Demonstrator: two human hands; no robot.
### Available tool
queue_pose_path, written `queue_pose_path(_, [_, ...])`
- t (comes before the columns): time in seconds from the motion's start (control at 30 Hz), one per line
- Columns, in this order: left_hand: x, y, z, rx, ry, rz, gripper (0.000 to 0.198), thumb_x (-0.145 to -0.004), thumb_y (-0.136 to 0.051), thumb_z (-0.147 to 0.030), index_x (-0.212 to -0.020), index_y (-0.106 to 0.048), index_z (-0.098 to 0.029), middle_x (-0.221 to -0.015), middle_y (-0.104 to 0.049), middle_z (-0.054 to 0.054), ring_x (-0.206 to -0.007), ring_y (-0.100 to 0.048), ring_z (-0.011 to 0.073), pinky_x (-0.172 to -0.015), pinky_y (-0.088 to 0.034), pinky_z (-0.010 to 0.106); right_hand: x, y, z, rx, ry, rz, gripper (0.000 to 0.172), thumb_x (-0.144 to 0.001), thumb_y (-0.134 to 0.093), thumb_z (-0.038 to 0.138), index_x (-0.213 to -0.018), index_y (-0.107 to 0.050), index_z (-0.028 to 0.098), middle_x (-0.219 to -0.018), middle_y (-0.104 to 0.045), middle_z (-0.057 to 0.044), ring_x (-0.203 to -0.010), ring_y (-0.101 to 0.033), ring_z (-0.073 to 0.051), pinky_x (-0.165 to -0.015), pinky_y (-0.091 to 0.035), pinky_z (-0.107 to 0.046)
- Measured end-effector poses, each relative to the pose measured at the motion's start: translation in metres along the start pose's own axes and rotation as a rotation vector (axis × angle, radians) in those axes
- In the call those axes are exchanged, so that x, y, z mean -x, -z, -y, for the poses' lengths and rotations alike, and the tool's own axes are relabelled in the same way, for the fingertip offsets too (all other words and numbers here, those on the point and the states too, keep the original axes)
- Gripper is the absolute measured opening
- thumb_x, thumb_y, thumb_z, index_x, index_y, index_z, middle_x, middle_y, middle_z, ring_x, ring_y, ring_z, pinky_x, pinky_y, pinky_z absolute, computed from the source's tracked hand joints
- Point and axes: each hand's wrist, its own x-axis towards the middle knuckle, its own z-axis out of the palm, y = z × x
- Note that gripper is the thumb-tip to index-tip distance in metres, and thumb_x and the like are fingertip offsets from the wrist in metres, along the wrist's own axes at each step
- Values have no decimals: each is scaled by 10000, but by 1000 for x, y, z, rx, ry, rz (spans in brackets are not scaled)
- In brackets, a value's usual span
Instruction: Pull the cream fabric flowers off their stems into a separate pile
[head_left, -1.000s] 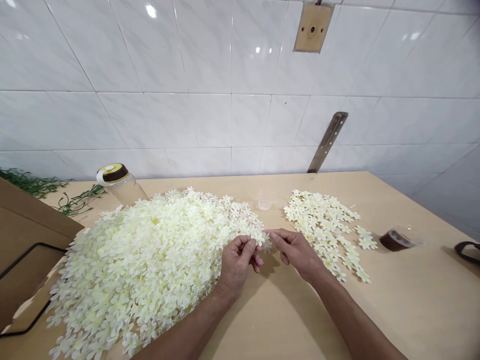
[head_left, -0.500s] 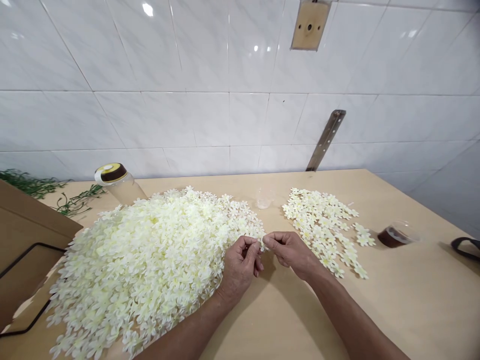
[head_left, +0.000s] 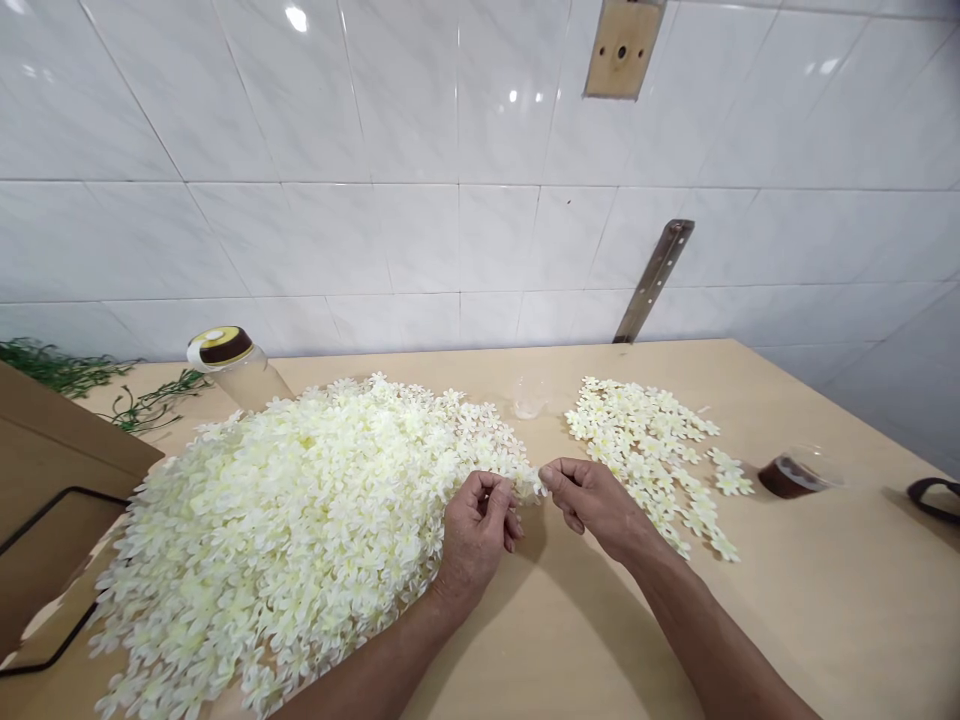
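A large heap of white artificial flowers (head_left: 315, 500) with pale yellow-green centres covers the table's left half. My left hand (head_left: 481, 525) is at the heap's right edge, thumb and forefinger pinched together; whatever sits between them is hidden. Just to its right, my right hand (head_left: 589, 497) pinches a small white artificial flower (head_left: 538, 486) by its edge with thumb and forefinger. Behind my right hand lies a smaller, flatter spread of cream flowers (head_left: 645, 440). A thin gap separates the two hands.
On the wooden table (head_left: 810, 600) stand a clear bottle (head_left: 251, 375) with a brown-yellow lid, a small clear cup (head_left: 529, 397) and a cup of dark liquid (head_left: 795, 474). Green plastic stems (head_left: 154, 400) and a brown box (head_left: 67, 440) are at left. A black strap (head_left: 934, 497) lies at right.
My right hand has moved slightly right, away from my left, with the small flower at its fingertips. My left hand has barely shifted.
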Motion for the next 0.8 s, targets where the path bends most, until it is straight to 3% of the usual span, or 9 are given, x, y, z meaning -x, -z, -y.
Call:
queue_pose_path(0.33, [2, 0, -2, -28, 14, 33, 319, -885, -589, -482, -802, -559, -176, -488, -549, -34, -393, -488, 90, -399, -399, 189, -2, -5, -4, -91, 30, -3, 526, -828, -577, 653, -604, -422, 203, -527, -389, 61, -426, -306, -72, -396, -286, -215])
queue_pose_path(0.57, [3, 0, -3, -5, 32, 149, 356, -901, -555, -499, -840, -599, -151, -536, -578, -11, -426, -531, 105, -405, -426, 202, -3, -7, -11, 47, 59, 5, 519, -845, -558, 637, -598, -448, 194, -524, -404, 49, -438, -336, -82, -412, -283, -220])
queue_pose_path(0.8, [2, 1, -3, -35, -15, 86, 313, -881, -612, -443, -791, -589, -144, -492, -568, -24, -392, -488, 85, -405, -414, 195, -3, -10, -12, 186, 63, 18, 528, -875, -531, 600, -563, -409, 193, -476, -340, 57, -438, -339, -86, -426, -257, -221])
